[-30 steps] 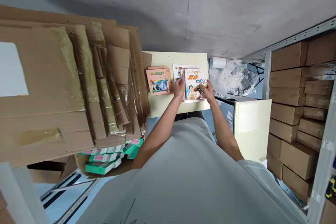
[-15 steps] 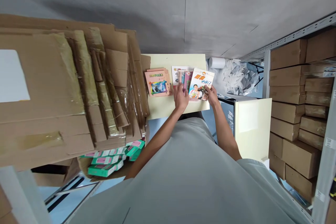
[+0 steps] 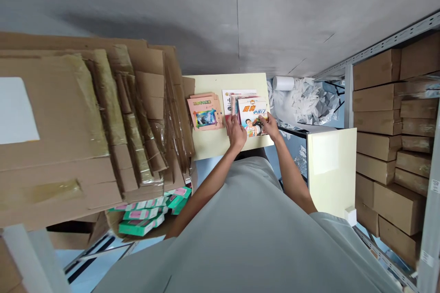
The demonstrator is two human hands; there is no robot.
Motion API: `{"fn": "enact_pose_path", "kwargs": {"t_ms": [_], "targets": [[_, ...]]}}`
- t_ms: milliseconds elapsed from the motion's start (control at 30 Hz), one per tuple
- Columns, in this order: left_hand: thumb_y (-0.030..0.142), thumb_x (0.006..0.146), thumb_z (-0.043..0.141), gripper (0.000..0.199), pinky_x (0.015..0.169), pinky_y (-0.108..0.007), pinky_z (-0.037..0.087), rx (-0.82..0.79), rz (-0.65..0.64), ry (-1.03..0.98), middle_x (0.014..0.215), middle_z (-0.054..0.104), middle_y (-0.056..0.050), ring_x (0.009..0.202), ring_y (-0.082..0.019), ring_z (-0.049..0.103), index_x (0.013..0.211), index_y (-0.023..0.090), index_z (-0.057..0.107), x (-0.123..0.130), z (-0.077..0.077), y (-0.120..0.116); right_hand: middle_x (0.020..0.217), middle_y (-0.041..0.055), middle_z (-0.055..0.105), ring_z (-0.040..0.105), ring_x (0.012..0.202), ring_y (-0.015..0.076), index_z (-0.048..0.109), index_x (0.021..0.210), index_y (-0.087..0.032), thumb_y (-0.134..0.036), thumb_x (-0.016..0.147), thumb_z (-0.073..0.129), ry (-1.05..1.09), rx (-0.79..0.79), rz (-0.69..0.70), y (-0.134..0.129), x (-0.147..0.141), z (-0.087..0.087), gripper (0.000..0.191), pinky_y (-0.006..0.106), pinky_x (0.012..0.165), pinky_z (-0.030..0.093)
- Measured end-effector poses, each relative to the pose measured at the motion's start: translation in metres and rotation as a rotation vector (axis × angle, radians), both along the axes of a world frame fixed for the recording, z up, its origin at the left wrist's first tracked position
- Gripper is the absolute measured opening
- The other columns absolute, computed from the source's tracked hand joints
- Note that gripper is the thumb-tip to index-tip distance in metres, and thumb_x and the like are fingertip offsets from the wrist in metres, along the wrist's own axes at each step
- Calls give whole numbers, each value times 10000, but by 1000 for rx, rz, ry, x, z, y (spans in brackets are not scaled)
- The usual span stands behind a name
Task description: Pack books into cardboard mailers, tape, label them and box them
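Observation:
My right hand is closed on the right edge of a white book with a person in a white top and blue and orange lettering on its cover. Its thumb lies on the cover. My left hand grips the left side of the thin books beneath, whose pink and purplish edges stick out. Partly covered under this pile, another white book shows on the table. To the left lies a stack of pink books with a colourful picture on top, apart from both hands.
The pale table carries the books. Flattened cardboard boxes lean close on the left, above green-and-pink packets in a carton. Crumpled white paper and a white roll sit on the right, before shelved cardboard boxes.
The white book has shifted left and now sits squarely over the thin books. My right hand moved left with it, while my left hand stays at the pile's left side.

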State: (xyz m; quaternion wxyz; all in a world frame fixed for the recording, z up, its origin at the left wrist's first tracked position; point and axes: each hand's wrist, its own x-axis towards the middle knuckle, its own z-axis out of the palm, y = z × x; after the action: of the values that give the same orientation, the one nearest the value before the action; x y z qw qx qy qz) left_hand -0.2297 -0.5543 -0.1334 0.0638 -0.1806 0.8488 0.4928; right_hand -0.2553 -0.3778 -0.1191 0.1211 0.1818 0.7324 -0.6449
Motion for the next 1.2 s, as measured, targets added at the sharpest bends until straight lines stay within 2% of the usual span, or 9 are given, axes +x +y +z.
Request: {"fn": "enact_pose_path", "kwargs": {"t_ms": [200,300,433,567,667,767,900,1033,1200], "targets": [[206,835,725,462,1278,-781,218,-49,-7,-73,1757,286,-200,1641,-522,155,1291,201,653,-8,11,14,1126,65,809,745,1039,258,715,1065,-259,-655,821,795,14,-23,-51,-2,2,0,472,432,1005,612],[237,828,762,397,1282,-759,255,10,-54,-85,1745,319,-191,1630,-509,209,1215,210,676,-3,20,18,1081,64,818,751,1029,264,727,1060,-252,-639,803,809,12,-21,-95,5,9,6,472,440,994,618],[364,875,757,385,1212,-618,470,450,-37,-173,1444,660,-187,1451,-390,559,1220,211,683,8,25,18,1107,79,827,768,1059,291,733,1119,-244,-615,802,824,-36,-106,-198,21,30,29,496,466,988,633],[584,851,815,596,1049,-578,601,1031,-23,-432,1242,788,-180,1242,-387,726,1290,202,685,20,30,4,1188,81,823,781,1106,321,743,1142,-253,-597,813,845,-119,-278,-150,16,49,67,487,463,968,654],[753,829,769,723,1047,-595,602,1223,18,-570,1229,800,-207,1262,-416,723,1268,181,720,23,33,-17,1193,67,826,776,1153,330,748,1148,-260,-600,835,846,-192,-411,-74,-4,54,92,473,463,968,660],[726,759,851,731,1058,-549,613,1246,132,-565,1212,817,-168,1266,-400,729,1244,192,737,20,37,-39,1181,50,831,767,1190,315,743,1128,-267,-584,820,873,-211,-529,-145,-16,51,104,460,441,981,659],[493,640,1008,655,1022,-459,644,1143,249,-469,1116,843,-124,1179,-364,775,1160,182,756,16,51,-66,1107,28,840,776,1164,266,725,1090,-266,-568,816,864,-167,-615,-405,0,37,93,430,401,1000,654],[431,669,999,583,974,-446,666,1055,253,-451,1080,846,-133,1141,-363,789,1134,160,774,24,71,-94,1037,-6,830,788,1042,209,690,1089,-280,-558,844,815,-112,-469,-579,24,13,60,391,356,935,651],[400,560,1033,550,938,-485,677,1028,269,-513,980,849,-145,1125,-414,787,978,143,786,44,81,-123,995,12,799,736,999,200,678,993,-248,-602,832,775,-59,-207,-254,-1,-8,19,400,324,927,594]]}}
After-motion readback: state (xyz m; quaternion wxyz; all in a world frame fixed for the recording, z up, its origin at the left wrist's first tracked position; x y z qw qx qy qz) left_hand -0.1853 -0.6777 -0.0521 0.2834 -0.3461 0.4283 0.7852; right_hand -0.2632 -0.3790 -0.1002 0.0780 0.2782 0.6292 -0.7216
